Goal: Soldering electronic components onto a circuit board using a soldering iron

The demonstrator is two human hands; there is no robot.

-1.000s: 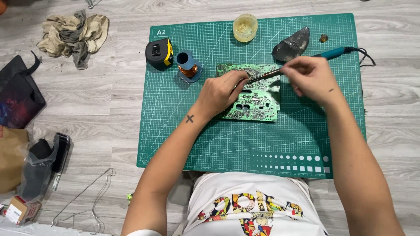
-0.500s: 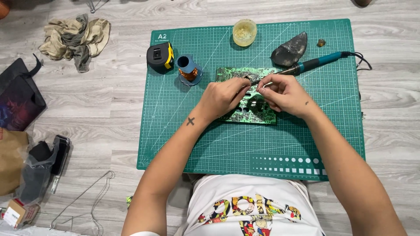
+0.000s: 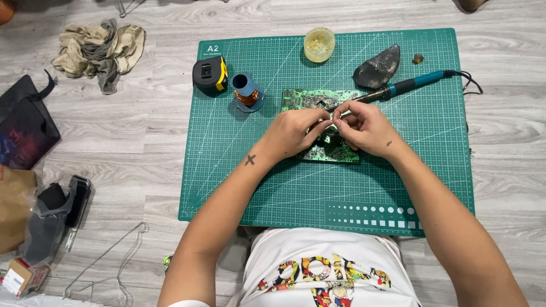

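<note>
A green circuit board (image 3: 304,98) lies in the middle of the green cutting mat (image 3: 398,182). My left hand (image 3: 293,133) and my right hand (image 3: 367,129) rest over the board, thumbs and forefingers pinched tip to tip on something small that the fingers hide. A soldering iron (image 3: 418,82) with a teal handle lies on the mat to the right. Its metal tip points at my fingertips, and no hand holds it.
On the mat stand a spool of copper wire (image 3: 247,91), a black and yellow tape measure (image 3: 209,75), a small yellowish jar (image 3: 319,44) and a grey lump (image 3: 377,67). On the wooden floor to the left lie a crumpled cloth (image 3: 99,48), a black bag (image 3: 23,128) and a wire hanger (image 3: 114,261).
My right hand has put the soldering iron down on the mat and moved left to meet my left hand over the board. The view has shifted slightly.
</note>
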